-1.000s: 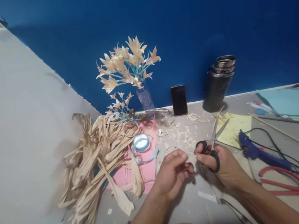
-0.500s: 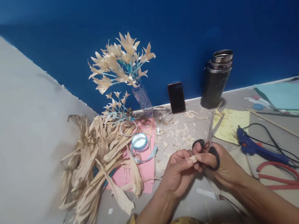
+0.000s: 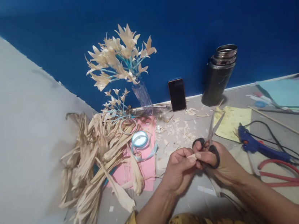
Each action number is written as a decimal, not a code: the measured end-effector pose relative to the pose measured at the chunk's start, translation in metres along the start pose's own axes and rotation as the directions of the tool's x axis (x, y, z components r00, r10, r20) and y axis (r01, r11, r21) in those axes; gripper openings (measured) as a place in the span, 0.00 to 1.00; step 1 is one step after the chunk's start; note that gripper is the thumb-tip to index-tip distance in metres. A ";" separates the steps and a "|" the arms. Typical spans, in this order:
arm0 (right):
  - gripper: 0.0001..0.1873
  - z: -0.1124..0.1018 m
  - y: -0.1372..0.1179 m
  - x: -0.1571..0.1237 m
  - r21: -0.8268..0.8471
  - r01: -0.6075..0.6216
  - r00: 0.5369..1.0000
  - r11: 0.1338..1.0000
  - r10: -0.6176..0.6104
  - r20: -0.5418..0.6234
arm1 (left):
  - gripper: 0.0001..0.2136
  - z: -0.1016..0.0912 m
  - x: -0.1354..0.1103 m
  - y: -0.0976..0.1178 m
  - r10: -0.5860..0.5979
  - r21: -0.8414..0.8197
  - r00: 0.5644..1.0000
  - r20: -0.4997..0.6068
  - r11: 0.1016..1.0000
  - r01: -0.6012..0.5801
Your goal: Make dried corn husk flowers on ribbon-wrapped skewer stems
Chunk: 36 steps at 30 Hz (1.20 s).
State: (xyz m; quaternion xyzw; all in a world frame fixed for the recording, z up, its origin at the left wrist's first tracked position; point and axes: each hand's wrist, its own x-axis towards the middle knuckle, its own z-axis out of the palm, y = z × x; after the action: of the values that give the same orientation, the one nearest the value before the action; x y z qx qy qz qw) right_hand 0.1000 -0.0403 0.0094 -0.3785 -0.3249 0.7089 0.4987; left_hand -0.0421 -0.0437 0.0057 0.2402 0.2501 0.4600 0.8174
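Between the fingertips of both hands is a small pale piece of dried husk (image 3: 193, 156). My left hand (image 3: 180, 166) pinches its left end, thumb on top. My right hand (image 3: 221, 165) pinches the other end with its thumb and also holds black-handled scissors (image 3: 211, 131), whose blades stand apart and point away from me. The fingers under the piece are partly hidden. Left of the hands, a heap of dried husks (image 3: 91, 170) lies partly over a pink sheet (image 3: 148, 174), with a light blue ribbon roll (image 3: 140, 140) on it.
Husk flowers (image 3: 121, 57) stand in a clear vase (image 3: 142, 96) by the blue wall. Along it are a phone (image 3: 177, 94) and an open flask (image 3: 219, 76). To the right lie a yellow sheet (image 3: 234, 121), a blue glue gun (image 3: 260, 147) and red-handled scissors (image 3: 286, 182). Scraps litter the table.
The view has shifted slightly. Both hands keep nearly the same pose; the husk piece between the fingertips looks slightly turned. The scissors stay in my right hand with blades apart.
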 end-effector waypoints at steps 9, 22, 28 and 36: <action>0.15 -0.002 0.002 0.000 -0.032 0.013 0.999 0.999 -0.015 -0.037 | 0.20 0.002 -0.002 0.001 0.001 0.012 0.999 -0.052 1.000 0.000; 0.16 -0.001 0.003 -0.001 0.025 -0.007 1.000 1.000 0.008 -0.017 | 0.24 0.000 -0.002 0.000 -0.004 0.011 1.000 -0.010 1.000 0.004; 0.16 -0.002 0.005 0.001 -0.074 0.027 0.998 0.997 -0.031 -0.059 | 0.20 -0.002 0.002 -0.006 0.028 0.098 0.997 -0.077 0.995 -0.020; 0.15 -0.001 0.004 0.003 0.101 -0.006 1.000 0.995 0.004 0.018 | 0.23 -0.004 -0.003 -0.001 0.046 -0.011 0.999 0.009 0.999 -0.046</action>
State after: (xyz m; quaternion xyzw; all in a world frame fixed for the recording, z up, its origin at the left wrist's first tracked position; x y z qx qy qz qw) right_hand 0.0984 -0.0390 0.0046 -0.3474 -0.2920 0.7290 0.5124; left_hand -0.0452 -0.0464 0.0027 0.2437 0.2381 0.4787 0.8092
